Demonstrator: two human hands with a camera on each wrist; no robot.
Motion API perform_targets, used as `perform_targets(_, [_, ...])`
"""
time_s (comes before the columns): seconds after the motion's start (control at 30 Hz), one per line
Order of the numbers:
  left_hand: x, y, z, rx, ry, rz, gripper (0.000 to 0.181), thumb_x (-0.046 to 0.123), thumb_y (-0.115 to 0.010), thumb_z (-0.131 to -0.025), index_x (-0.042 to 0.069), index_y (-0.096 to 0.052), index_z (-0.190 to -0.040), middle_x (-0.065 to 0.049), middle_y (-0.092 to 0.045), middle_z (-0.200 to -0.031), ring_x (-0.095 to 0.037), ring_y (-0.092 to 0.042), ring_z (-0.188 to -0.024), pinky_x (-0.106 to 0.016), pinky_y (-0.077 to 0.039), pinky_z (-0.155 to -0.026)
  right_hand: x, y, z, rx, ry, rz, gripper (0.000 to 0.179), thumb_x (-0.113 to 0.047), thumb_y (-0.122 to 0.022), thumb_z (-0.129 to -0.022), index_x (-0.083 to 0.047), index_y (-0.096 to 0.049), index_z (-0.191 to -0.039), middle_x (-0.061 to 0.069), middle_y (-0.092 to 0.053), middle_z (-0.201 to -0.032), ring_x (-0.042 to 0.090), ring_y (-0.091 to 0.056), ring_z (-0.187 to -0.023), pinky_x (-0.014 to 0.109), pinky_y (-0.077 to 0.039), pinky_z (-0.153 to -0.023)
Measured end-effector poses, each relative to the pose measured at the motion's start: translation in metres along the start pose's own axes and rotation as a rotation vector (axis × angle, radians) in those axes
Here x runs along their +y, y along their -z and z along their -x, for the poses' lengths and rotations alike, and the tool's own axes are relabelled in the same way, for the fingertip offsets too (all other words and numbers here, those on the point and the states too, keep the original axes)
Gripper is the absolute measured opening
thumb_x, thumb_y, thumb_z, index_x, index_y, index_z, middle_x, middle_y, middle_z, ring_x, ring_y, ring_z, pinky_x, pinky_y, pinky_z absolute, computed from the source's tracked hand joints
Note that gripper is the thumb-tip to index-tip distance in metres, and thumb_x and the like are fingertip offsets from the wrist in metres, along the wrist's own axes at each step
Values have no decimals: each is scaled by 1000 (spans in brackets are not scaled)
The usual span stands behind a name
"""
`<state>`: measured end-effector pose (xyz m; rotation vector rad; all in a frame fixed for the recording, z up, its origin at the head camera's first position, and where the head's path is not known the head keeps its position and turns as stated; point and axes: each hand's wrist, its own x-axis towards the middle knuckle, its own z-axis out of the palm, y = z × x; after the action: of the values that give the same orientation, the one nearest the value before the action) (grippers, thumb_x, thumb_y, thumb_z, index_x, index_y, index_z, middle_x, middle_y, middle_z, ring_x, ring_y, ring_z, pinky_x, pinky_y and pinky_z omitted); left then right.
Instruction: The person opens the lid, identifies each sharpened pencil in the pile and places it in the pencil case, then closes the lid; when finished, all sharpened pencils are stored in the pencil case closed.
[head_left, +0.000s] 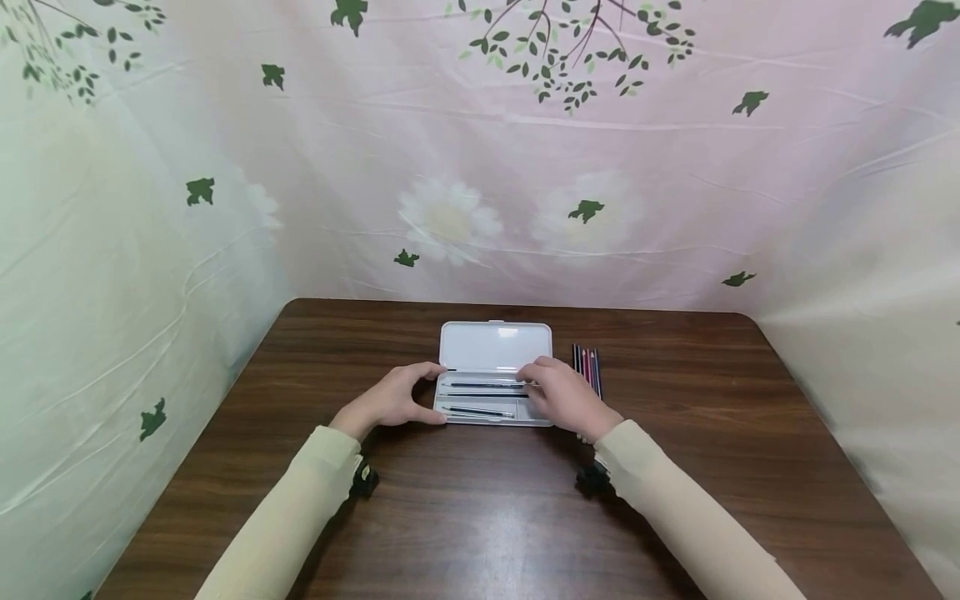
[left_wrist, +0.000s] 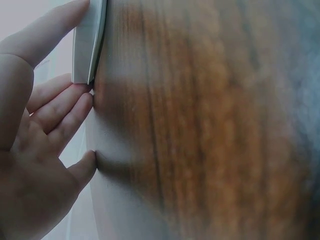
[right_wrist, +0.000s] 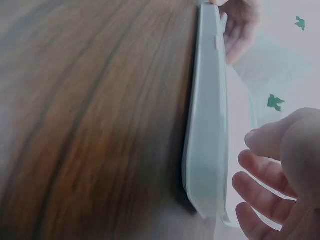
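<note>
A white pencil case [head_left: 487, 422] lies on the table with its lid [head_left: 480, 348] folded back, away from me. Inside it are several slim dark pencils [head_left: 477, 412], in two compartments. My left hand [head_left: 388, 402] holds the case's left end, thumb at the near corner and fingers at the back; the left wrist view shows the case's end [left_wrist: 87, 45] between them. Over the right part of the case is my right hand [head_left: 566, 396]. Its loosely bent fingers [right_wrist: 260, 192] have nothing visible between them in the right wrist view.
Several coloured pencils [head_left: 588, 367] lie side by side just right of the case, partly covered by my right hand and wrist. The brown wooden table [head_left: 480, 508] is bounded at the back and sides by a printed cloth [head_left: 510, 167].
</note>
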<state>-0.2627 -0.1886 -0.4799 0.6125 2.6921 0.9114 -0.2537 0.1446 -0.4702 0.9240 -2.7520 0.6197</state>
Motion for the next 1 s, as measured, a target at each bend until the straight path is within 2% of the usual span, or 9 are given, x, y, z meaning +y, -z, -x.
perform_targets(0.23, [0, -2, 1, -3, 10, -5, 88, 49, -93, -78, 17, -55, -151, -6, -61, -141, -25, -53, -136, -51, -39, -118, 12, 13, 21, 9, -61, -20, 20, -11, -75, -97, -10, -77, -117, 4, -73, -111, 19, -69, -98, 41, -60, -84])
perform_targets(0.5, [0, -2, 1, 5, 6, -4, 88, 48, -93, -78, 17, -55, -151, -6, -61, -141, -25, -53, -136, -51, -39, -118, 37, 25, 48, 39, -111, -39, 21, -9, -77, -95, -9, -76, -116, 5, -72, -111, 22, -70, -100, 47, -59, -84])
perform_targets(0.7, [-3, -3, 0, 5, -11, -8, 87, 50, -93, -78, 18, -56, -150, -5, -62, -140, -24, -54, -135, -49, -40, -117, 53, 30, 66, 35, -157, -56, 23, -9, -78, -93, -6, -75, -116, 9, -71, -109, 25, -71, -94, 47, -60, -82])
perform_targets(1.0, [-2, -2, 0, 7, -27, 1, 86, 47, -93, -78, 17, -56, -150, -4, -62, -140, -23, -54, -135, -49, -40, -117, 64, 33, 78, 49, -198, -47, 23, -5, -78, -92, -3, -75, -114, 11, -71, -105, 21, -68, -89, 44, -58, -79])
